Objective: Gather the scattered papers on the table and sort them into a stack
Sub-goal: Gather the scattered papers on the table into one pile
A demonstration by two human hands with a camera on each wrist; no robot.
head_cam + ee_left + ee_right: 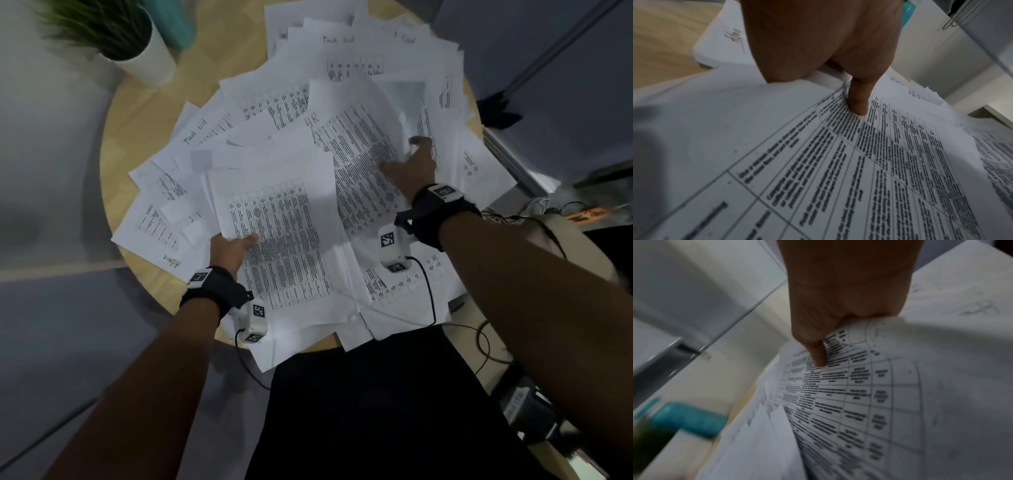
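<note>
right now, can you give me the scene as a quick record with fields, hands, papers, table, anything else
left hand: pinches the near sheet at its left edge, thumb on top
right hand: pinches the HR sheet at its right edge, which curls up
papers: printed sheets, spread and overlapping, some overhanging the near edge
stack: none yet
table: round, pale wood
other: potted plant and a teal thing at the far left
</note>
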